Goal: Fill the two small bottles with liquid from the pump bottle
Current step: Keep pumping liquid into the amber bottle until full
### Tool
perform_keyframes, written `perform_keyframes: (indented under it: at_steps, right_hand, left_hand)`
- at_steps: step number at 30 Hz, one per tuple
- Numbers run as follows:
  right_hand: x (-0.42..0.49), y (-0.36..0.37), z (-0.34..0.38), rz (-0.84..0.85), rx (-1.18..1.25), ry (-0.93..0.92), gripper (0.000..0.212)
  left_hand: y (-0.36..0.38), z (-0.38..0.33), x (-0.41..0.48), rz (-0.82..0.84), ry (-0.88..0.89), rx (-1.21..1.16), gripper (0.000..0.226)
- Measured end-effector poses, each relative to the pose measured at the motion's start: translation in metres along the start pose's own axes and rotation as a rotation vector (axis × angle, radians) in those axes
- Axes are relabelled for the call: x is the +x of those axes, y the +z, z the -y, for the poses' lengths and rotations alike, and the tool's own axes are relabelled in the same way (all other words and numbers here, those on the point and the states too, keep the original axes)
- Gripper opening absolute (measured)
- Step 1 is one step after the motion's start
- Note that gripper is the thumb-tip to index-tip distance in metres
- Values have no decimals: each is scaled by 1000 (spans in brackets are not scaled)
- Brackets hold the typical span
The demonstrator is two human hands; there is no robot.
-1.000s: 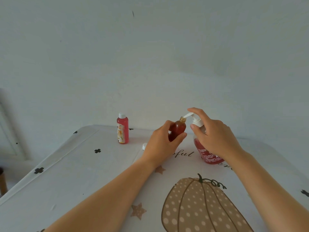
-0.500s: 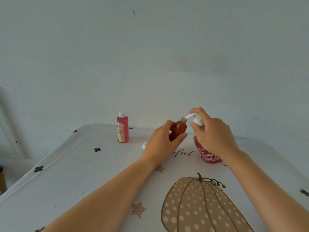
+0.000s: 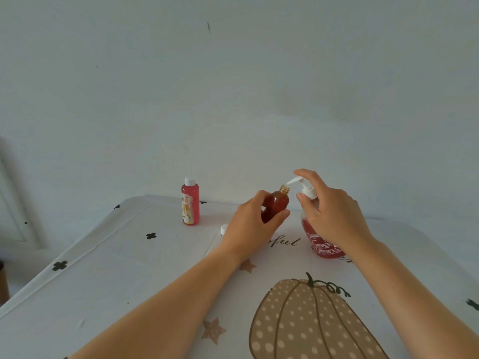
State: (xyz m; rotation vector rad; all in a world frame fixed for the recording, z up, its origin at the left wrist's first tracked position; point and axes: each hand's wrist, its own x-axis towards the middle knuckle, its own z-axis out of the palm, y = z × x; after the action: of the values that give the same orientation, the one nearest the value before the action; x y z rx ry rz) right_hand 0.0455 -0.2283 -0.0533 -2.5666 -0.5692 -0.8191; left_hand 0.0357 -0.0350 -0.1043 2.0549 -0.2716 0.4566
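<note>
Head view: we note the left hand (image 3: 252, 225) gripping the small bottle (image 3: 277, 203), neck tilted rightward just under the spout (image 3: 293, 180) of the pump bottle (image 3: 320, 243), whose head the right hand (image 3: 334, 216) pinches.

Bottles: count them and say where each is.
3. A capped small bottle stands far left on the table; the left hand holds an uncapped small bottle; the pump bottle stands under the right hand.
</note>
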Motion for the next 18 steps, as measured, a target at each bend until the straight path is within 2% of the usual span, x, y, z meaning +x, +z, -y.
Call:
perform_keyframes:
  at_steps: [7, 12, 18]
  right_hand:
    - [1, -1, 2, -33, -3, 11, 27]
    - [0, -1, -3, -38, 11, 35, 40]
    - [0, -1, 0, -30, -3, 19, 42]
  left_hand:
    - [0, 0, -1, 5, 17, -8, 39]
    - [-1, 1, 0, 2, 6, -9, 39]
    - [0, 0, -1, -7, 14, -10, 38]
